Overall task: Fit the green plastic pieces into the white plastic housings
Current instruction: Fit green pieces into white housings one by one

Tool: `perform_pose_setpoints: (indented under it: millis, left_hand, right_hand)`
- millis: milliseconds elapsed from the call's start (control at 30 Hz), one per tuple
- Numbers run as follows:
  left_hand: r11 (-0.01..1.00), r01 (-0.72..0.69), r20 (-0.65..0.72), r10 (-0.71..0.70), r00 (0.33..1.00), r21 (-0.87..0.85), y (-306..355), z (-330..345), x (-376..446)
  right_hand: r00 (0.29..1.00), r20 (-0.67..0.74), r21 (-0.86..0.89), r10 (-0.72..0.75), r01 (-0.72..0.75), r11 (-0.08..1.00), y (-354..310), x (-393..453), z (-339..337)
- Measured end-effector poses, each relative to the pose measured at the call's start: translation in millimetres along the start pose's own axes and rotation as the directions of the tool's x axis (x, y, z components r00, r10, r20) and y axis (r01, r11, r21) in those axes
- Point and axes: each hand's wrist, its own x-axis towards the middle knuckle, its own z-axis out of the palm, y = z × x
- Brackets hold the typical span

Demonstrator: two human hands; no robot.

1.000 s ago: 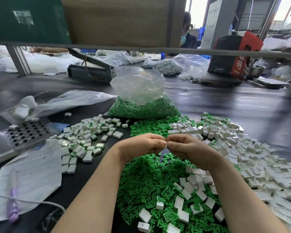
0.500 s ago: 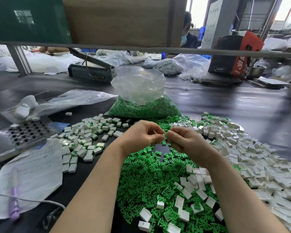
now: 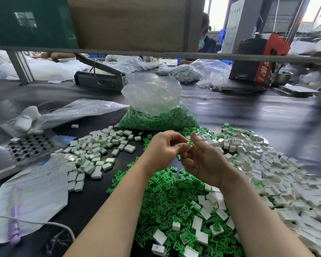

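My left hand [image 3: 162,148] and my right hand [image 3: 204,162] meet above the table's middle. Between them is a small white housing with a green piece in it [image 3: 189,144]. My left fingertips pinch it, and my right thumb stands upright against it with the fingers curled below. Under my forearms lies a heap of loose green pieces [image 3: 161,199]. Empty white housings [image 3: 271,164] spread widely on the right. A smaller pile of housings, several with green showing, [image 3: 93,153] lies to the left. A clear bag of green pieces [image 3: 156,117] stands behind my hands.
A metal plate with rows of holes [image 3: 26,148] sits at the left, with a written paper sheet [image 3: 33,190], a purple pen [image 3: 15,227] and a cable in front of it. A shelf beam [image 3: 156,54] crosses overhead. Beyond are a grey machine [image 3: 100,79], plastic bags, a red box [image 3: 258,60] and a person [image 3: 207,40].
Both hands have risen away from the green heap and moved farther from me. My right hand has turned its palm into view, and the housing now shows between the fingertips.
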Motion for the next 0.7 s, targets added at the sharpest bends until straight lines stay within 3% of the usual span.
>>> perform_pose_setpoints:
  millis: [467, 700]
  left_hand:
    - [0.989, 0.080, 0.060, -0.073, 0.996, -0.124, 2.9, -0.6, -0.9]
    - [0.977, 0.121, 0.000, -0.123, 0.992, -0.175, 4.4, 4.2, -1.0]
  right_hand:
    - [1.000, 0.018, 0.034, -0.004, 0.003, 0.999, -0.1, -1.6, 5.5]
    - [0.998, 0.026, -0.107, -0.063, 0.066, 0.992, 0.9, -2.5, 7.5]
